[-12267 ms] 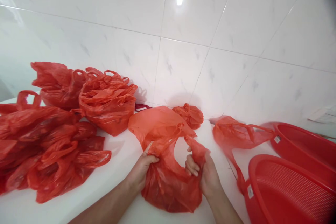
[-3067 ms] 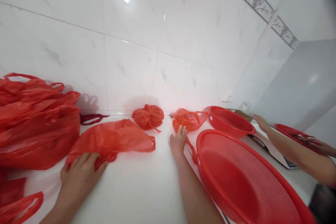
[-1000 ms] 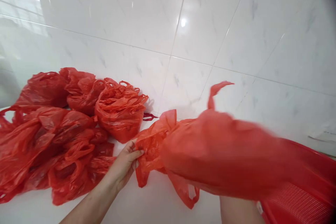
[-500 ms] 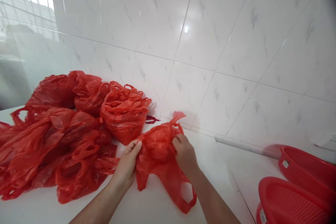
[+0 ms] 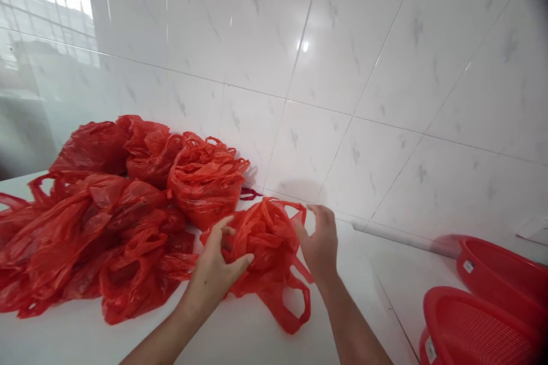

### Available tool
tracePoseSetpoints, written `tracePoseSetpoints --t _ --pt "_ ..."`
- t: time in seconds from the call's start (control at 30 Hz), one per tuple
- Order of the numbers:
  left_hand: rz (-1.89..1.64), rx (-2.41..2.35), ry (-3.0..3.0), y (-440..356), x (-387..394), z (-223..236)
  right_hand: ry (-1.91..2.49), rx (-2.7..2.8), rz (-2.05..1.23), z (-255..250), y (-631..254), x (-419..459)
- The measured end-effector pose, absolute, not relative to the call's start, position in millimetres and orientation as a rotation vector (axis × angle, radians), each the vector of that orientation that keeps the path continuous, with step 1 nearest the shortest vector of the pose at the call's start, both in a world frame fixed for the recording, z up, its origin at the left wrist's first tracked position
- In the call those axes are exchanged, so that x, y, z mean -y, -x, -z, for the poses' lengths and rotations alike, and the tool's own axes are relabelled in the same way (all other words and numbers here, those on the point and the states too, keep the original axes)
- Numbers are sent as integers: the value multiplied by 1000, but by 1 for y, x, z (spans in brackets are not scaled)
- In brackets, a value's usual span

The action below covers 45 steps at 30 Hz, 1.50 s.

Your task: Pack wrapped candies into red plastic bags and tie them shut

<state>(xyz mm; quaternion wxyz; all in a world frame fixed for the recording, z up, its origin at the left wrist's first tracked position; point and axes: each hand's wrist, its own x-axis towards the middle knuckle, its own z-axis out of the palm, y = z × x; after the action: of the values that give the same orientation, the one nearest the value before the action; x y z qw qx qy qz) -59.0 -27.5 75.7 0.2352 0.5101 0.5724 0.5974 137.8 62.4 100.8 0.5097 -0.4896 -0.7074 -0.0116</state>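
A crumpled red plastic bag [image 5: 269, 245] sits on the white table in front of me, its handle loops spread at the top and toward me. My left hand [image 5: 218, 268] lies along the bag's left side with thumb and fingers apart. On the other side my right hand [image 5: 319, 236] is raised beside the upper handle, fingers apart and curved toward the bag; whether its fingertips touch the plastic I cannot tell. What lies inside the bag is hidden by folds of plastic.
Left of my hands, several red bags are heaped in front [image 5: 111, 228], and a fuller bag [image 5: 208, 188] stands behind by the tiled wall [image 5: 325, 80]. A dark red strap [image 5: 250, 194] lies by the wall. At right are a red perforated basket [image 5: 436, 302] and a red basin [image 5: 466, 248].
A blurred red bag swung in from the right a second ago and was bunched with the bag in front of me. Both hands have since loosened, the right drawing slightly away.
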Motion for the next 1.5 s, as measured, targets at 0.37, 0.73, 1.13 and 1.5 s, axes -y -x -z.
tracePoseSetpoints --t 0.37,0.73,1.13,1.5 --pt "-1451 -1743 -2074 102 37 -99 1103 1216 -902 -111 -173 -105" --pt "-1609 -1159 -1369 71 42 -163 719 700 -893 -164 -222 -47" --pt "-691 -1181 -2257 46 64 -128 379 421 -1419 -142 -249 -49" --pt "-1290 -1405 -1689 34 37 -142 418 630 -1112 -156 -244 -31"
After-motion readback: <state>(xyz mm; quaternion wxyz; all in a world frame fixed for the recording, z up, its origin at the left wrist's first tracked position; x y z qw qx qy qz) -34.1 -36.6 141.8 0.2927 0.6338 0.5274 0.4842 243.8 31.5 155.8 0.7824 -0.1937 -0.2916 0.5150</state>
